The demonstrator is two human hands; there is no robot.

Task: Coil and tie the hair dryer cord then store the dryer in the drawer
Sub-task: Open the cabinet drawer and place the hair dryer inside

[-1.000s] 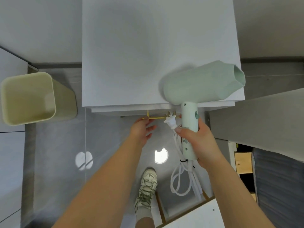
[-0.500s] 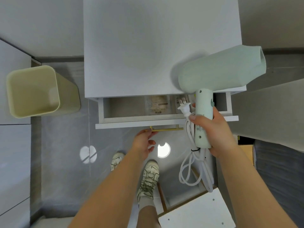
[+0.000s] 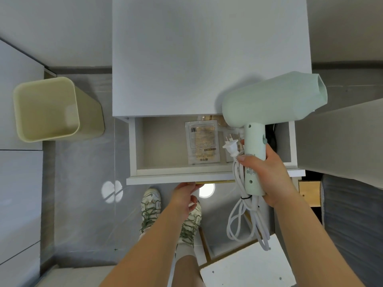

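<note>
Several flat packets (image 3: 202,141) lie in the open drawer (image 3: 132,146) under the dryer (image 3: 269,100).

dryer (image 3: 269,100): matt plastic | drawer (image 3: 132,150): smooth white board | handle (image 3: 215,182): brass-like metal

Single head view; looks steeply down; drawer (image 3: 165,177) near

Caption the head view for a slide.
Left hand grips the handle of the open drawer; right hand holds the mint hair dryer, its coiled cord dangling.
</note>
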